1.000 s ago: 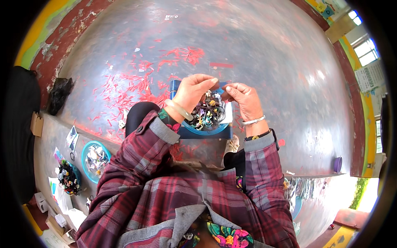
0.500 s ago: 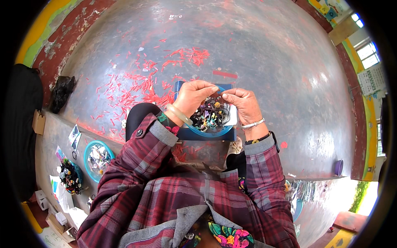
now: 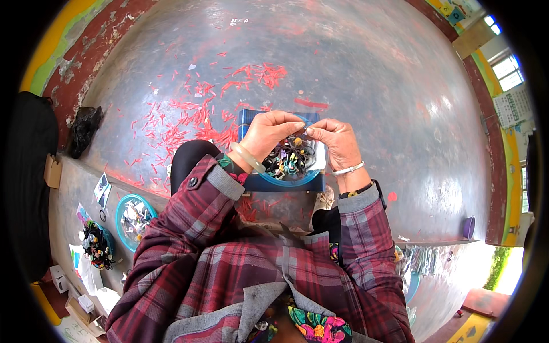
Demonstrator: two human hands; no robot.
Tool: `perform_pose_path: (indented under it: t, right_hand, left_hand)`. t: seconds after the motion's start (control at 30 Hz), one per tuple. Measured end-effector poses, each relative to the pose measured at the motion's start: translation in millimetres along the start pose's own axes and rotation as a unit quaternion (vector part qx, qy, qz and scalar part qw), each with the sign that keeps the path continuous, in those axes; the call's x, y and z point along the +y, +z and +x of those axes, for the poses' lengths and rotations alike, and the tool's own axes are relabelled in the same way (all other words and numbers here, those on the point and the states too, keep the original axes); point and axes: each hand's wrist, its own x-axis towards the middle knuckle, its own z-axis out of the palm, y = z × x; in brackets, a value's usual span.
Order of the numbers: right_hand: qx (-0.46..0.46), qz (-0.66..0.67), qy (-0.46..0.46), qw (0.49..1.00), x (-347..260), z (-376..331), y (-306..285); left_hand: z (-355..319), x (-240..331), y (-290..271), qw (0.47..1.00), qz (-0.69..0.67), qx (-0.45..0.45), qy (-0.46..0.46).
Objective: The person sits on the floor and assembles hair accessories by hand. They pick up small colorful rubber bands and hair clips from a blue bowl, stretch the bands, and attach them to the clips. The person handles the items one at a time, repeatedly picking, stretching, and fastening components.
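Note:
My left hand point(image 3: 267, 136) and my right hand point(image 3: 338, 144) meet fingertip to fingertip over the far rim of a blue basin point(image 3: 289, 183). Thumb and forefinger are pinched together on each hand. Whatever lies between them is too small to make out. Below my fingers the basin holds a heap of dark elastic hair ties point(image 3: 290, 159) with small coloured ornaments. A white card-like piece point(image 3: 319, 158) shows at the basin's right side, near my right wrist. The basin rests on a low blue stool point(image 3: 260, 184) in front of my knees.
Red scraps point(image 3: 183, 126) litter the floor ahead and left. On the left stand a turquoise basin point(image 3: 119, 222) of small packets and a container heaped with dark hair ties point(image 3: 96, 244). A black bag point(image 3: 84, 131) lies by the wall. Far right is a purple container point(image 3: 469, 227).
Both hands stay pinched together over the basin, with only slight finger movement. The whole view has shifted a little.

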Motion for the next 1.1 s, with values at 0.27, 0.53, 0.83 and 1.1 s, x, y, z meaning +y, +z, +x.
perform_pose_path:
  t: [0.27,0.53,0.83,1.1]
  right_hand:
    - [0.008,-0.011,-0.005,1.0,-3.8,-1.1,4.0]
    - [0.093,-0.185,-0.094,0.974,6.0,5.6,-1.4]
    - [0.167,-0.428,-0.159,0.874,8.9,0.6,19.5]
    - [0.067,-0.489,-0.21,0.844,8.2,-3.3,25.5]
  left_hand:
    - [0.6,-0.1,1.4,1.0,0.007,-0.003,-0.018]
    - [5.3,-12.4,0.5,0.992,0.075,0.09,0.04]
    - [2.7,-24.8,11.9,1.0,0.001,-0.019,0.012]
    - [8.3,-31.2,10.4,0.987,-0.153,0.017,-0.048]
